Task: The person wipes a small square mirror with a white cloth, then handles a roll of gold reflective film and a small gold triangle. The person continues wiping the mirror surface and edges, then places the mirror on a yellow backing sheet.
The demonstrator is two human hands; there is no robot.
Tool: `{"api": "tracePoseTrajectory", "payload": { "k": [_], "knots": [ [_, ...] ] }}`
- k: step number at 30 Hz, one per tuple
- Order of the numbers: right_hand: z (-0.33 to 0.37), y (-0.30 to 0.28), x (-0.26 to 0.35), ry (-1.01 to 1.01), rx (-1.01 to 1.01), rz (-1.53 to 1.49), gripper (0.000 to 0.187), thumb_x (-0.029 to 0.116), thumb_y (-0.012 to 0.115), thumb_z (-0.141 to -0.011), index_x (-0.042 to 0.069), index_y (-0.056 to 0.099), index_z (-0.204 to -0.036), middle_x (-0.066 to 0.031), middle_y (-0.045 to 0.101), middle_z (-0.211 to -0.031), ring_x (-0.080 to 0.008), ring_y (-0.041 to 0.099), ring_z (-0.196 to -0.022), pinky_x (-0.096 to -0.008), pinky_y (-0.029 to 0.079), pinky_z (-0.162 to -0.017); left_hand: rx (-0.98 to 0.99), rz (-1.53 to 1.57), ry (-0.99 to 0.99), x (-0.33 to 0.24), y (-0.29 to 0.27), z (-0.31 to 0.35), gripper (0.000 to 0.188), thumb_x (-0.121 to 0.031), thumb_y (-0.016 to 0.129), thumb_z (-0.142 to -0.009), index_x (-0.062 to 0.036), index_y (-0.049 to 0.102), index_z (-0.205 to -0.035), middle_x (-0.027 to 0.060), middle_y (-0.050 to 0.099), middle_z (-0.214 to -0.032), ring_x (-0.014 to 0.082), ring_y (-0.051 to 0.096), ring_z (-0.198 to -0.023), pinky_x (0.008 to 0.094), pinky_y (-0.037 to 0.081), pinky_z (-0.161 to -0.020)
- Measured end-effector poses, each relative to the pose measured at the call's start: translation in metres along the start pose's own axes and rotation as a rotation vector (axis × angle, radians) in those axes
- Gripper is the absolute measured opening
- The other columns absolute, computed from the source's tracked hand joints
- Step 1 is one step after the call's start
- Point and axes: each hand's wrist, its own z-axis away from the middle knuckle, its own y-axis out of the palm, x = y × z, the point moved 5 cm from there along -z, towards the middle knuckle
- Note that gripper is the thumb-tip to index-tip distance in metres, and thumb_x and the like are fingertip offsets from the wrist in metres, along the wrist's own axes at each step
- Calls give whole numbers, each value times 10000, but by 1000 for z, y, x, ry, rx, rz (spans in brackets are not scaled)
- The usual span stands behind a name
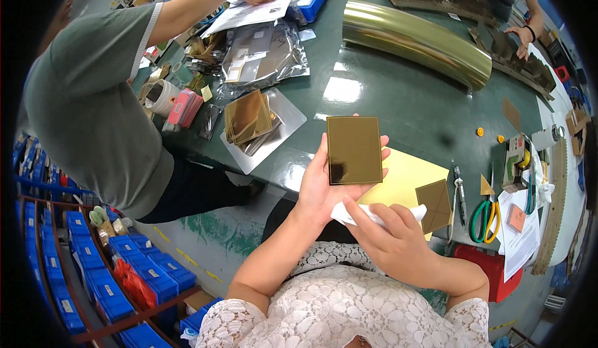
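My left hand (315, 189) supports a rectangular bronze-coloured plate (354, 150) with a thin bright border, its fingers curled round the edges from below. The plate's face is turned up toward me. Just beneath its lower edge, my right hand (395, 242) is closed on a folded white cloth (341, 213), close to my left palm. A yellow sheet (405, 175) lies on the table under my hands. On its right side rests a second bronze plate (433, 206), with thin lines crossing its face.
To the left, several bronze plates (248, 116) are stacked on a silver sheet (288, 112). Scissors (484, 219), a pen-like tool (460, 192) and a pink block (516, 218) lie at right. Farther off is a large gold roll (414, 42). A co-worker (103, 117) stands at left, handling papers.
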Motion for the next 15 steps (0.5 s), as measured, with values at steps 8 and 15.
{"api": "tracePoseTrajectory", "payload": {
  "k": [8,15],
  "knots": [
    [6,-13,-1,51,70,-32,220,159,733,-777,65,758,-974,-59,622,-1397,-228,563,-1049,-369,458,-856,114,169,-37,-4,3,0,678,-545,297,-1090,-80,326,-1582,258,335,-1601,405,428,-1412,550,366,-1141],
    [6,-12,-5,28,104,-24,210,163,722,-813,47,758,-984,-94,606,-1404,-241,555,-1066,-360,463,-861,116,83,-23,-5,5,1,643,-575,330,-1074,-159,391,-1560,228,387,-1579,389,446,-1392,523,394,-1123]
  ]
}}
